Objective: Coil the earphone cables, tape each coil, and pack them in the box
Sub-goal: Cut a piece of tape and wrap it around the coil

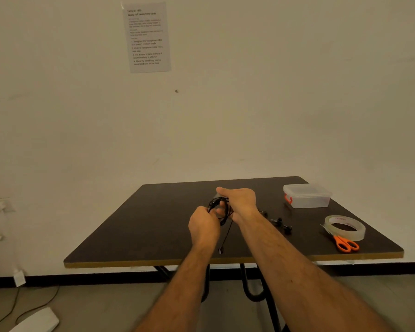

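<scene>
Centrally, the right hand is held above the tabletop with its fingers spread, and the black earphone cable is looped around those fingers as a partly formed coil. Just beside the coil on its near left, the left hand is curled and pinches the cable against the loops. From the coil a free tail of cable hangs down toward the tabletop, ending in a small plug close to the front edge; whether the plug touches the surface cannot be told. To the right of the coil, near the right forearm, a second set of black earphones lies uncoiled on the tabletop, its buds visible, its cord hard to trace against the dark surface. Farther right of the coil, a roll of clear tape lies flat, with orange-handled scissors just beside it toward the front edge, their blades reaching under or against the roll. Behind the tape, at the far right corner, stands a translucent box with its lid on and a red clasp on its left side. Well above the coil, a printed sheet is fixed to the wall; its text is too blurred to read.
</scene>
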The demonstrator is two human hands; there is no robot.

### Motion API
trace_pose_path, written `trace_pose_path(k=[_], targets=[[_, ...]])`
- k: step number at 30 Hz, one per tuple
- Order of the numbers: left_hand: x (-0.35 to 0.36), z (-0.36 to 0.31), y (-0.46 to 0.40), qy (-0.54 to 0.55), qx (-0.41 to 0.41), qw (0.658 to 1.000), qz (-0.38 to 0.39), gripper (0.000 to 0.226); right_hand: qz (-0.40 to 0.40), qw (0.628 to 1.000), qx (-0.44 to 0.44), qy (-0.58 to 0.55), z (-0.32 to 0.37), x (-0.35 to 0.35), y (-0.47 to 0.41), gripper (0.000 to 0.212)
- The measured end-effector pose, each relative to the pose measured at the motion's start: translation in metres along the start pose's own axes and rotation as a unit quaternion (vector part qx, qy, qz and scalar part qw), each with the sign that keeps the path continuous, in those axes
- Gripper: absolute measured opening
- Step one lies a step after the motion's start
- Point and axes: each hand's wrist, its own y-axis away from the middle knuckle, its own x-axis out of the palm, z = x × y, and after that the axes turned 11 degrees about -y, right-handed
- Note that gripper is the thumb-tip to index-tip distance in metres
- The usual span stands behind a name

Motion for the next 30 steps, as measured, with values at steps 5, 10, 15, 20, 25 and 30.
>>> trace_pose_path(k=[5, 10, 15, 20, 25, 30], targets=[[0.002, 0.006, 0.001, 0.025, -0.023, 0.999, -0.009, 0.022, 0.006, 1.000, -0.003, 0.018, -0.005, 0.001, 0.003, 0.037], [0.004, 0.009, 0.004, 0.054, -0.033, 0.998, -0.006, 0.019, 0.012, 1.000, 0.005, 0.017, -0.009, 0.005, 0.008, 0.023], [0.014, 0.015, 0.017, 0.242, -0.040, 0.969, 0.036, 0.018, -0.001, 0.995, -0.011, 0.099, -0.002, 0.008, 0.006, 0.014], [0.014, 0.017, 0.029, 0.379, -0.088, 0.911, 0.136, 0.018, 0.040, 0.980, 0.000, 0.197, 0.007, 0.011, 0.001, 0.016], [0.013, 0.023, 0.030, 0.457, -0.108, 0.865, 0.178, 0.023, 0.057, 0.964, 0.005, 0.259, 0.013, 0.011, 0.000, 0.010], [0.014, 0.031, 0.030, 0.476, -0.112, 0.847, 0.208, 0.035, 0.069, 0.961, 0.012, 0.266, 0.014, 0.013, -0.001, 0.020]])
